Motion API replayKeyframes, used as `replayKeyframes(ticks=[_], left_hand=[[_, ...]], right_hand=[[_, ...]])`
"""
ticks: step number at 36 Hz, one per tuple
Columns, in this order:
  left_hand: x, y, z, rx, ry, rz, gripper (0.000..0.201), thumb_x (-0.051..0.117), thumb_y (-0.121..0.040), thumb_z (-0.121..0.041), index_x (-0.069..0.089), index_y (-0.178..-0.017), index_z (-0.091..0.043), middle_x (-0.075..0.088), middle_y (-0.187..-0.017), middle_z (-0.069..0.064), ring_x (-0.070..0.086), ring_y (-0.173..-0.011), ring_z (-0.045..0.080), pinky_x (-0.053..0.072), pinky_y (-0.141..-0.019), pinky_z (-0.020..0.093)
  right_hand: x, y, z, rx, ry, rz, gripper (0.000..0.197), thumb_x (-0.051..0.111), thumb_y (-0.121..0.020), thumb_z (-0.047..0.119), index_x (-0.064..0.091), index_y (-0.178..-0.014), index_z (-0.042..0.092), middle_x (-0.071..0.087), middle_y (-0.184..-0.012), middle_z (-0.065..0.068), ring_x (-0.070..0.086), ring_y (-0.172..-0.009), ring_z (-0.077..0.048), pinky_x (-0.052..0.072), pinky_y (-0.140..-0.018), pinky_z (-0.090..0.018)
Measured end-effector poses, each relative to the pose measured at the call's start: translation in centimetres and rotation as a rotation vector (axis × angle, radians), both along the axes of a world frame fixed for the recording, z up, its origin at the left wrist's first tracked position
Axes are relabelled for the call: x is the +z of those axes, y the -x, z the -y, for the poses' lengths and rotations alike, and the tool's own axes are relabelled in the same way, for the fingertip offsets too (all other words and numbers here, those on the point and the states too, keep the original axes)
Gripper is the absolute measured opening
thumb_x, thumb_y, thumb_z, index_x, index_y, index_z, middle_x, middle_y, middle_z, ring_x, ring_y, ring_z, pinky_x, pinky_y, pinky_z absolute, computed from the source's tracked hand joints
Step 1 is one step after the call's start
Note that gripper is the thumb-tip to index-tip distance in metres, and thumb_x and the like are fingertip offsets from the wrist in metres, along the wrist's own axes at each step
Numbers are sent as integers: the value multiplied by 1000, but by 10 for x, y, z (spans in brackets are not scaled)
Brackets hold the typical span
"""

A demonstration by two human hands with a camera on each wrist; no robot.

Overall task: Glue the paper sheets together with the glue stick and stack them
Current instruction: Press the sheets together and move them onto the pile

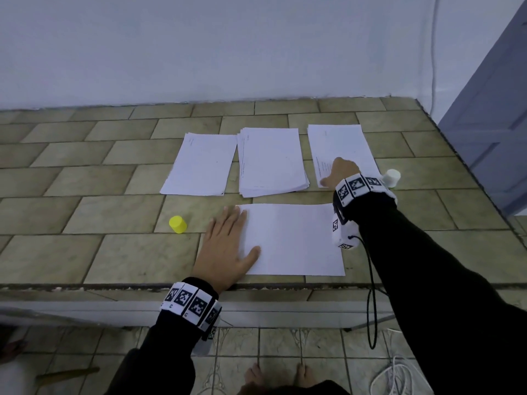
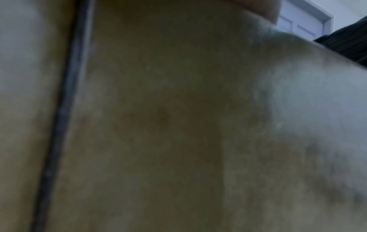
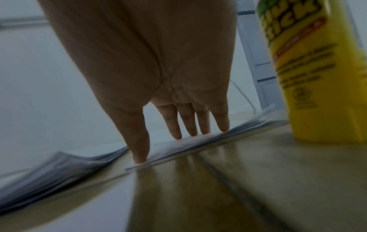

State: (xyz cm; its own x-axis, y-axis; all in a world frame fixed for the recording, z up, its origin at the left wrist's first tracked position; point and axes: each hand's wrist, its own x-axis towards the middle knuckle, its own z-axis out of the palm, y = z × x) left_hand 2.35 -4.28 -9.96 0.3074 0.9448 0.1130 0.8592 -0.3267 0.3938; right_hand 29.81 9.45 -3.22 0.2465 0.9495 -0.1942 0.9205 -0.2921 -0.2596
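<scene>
Tiled counter (image 1: 85, 252) carries a yellow cap (image 1: 178, 224) at left and three far paper piles. Our left hand (image 1: 225, 249) lies flat on the near sheet (image 1: 293, 238); our right hand (image 1: 339, 172), fingers straight, touches the right pile (image 1: 339, 141) beside the glue stick (image 3: 317, 78).

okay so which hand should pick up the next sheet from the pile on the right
Right. The right hand already has its fingertips on the right pile; the left hand is pressing the near sheet flat.

glue stick (image 3: 317, 70) cut off, blurred
</scene>
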Motion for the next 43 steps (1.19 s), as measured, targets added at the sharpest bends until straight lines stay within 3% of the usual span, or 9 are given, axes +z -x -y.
replayKeyframes(ticks=[1,3,10,18,28,34,36,39,43], left_hand=[[0,0,0,3,1,0,88,26,-84,-66,19,-156,-15,12,-164,0,0,-152,14,-1,-123,39],[0,-1,0,5,-4,-1,88,25,-85,-65,19,-156,-15,13,-164,1,2,-152,15,2,-123,42],[-1,0,-1,2,-45,56,80,28,-89,-60,26,-155,-14,17,-163,3,8,-152,18,9,-123,46],[-1,1,-2,1,-38,60,80,26,-89,-62,24,-155,-16,12,-163,-1,4,-152,14,6,-123,43],[-3,4,-3,15,-39,126,81,28,-91,-61,25,-155,-13,17,-163,2,5,-151,11,9,-123,42],[5,3,-4,105,-6,461,72,32,-92,-59,36,-149,-17,31,-153,-8,17,-143,1,15,-119,29],[8,4,-3,173,9,626,64,33,-92,-58,43,-144,-22,38,-149,-11,29,-141,4,24,-118,32],[14,7,-4,252,58,904,61,34,-94,-61,51,-136,-20,59,-135,3,53,-128,13,40,-110,40],[37,8,-20,406,313,1205,41,27,-106,-43,41,-140,-25,72,-93,14,73,-73,25,58,-61,32]], right_hand=[[-1,-1,-1,10,3,24,37,69,-86,23,42,-66,6,58,-83,-9,59,-77,-26,41,-69,-29],[1,-3,0,17,33,37,40,71,-84,30,43,-68,6,58,-88,-11,61,-92,-30,42,-74,-32],[3,-11,-4,-7,27,0,46,75,-83,25,60,-119,1,62,-121,-15,57,-114,-31,46,-89,-33],[4,-14,-4,-39,-63,-37,29,67,-87,11,60,-114,4,62,-118,-15,58,-110,-31,45,-88,-34],[27,-11,14,41,-396,-195,31,63,-88,18,54,-117,9,64,-112,-12,60,-104,-31,48,-92,-46],[40,5,61,354,-390,-395,48,69,-85,16,52,-129,13,65,-113,-2,61,-104,-20,43,-100,-43],[38,9,78,449,-375,-376,43,69,-84,18,56,-125,17,65,-115,2,59,-108,-18,36,-106,-48],[30,8,101,564,-365,-311,29,65,-89,21,60,-117,23,63,-118,8,54,-111,-14,25,-112,-48],[19,2,123,673,-428,-365,27,67,-86,16,65,-113,20,65,-113,9,46,-100,3,32,-101,-38]])
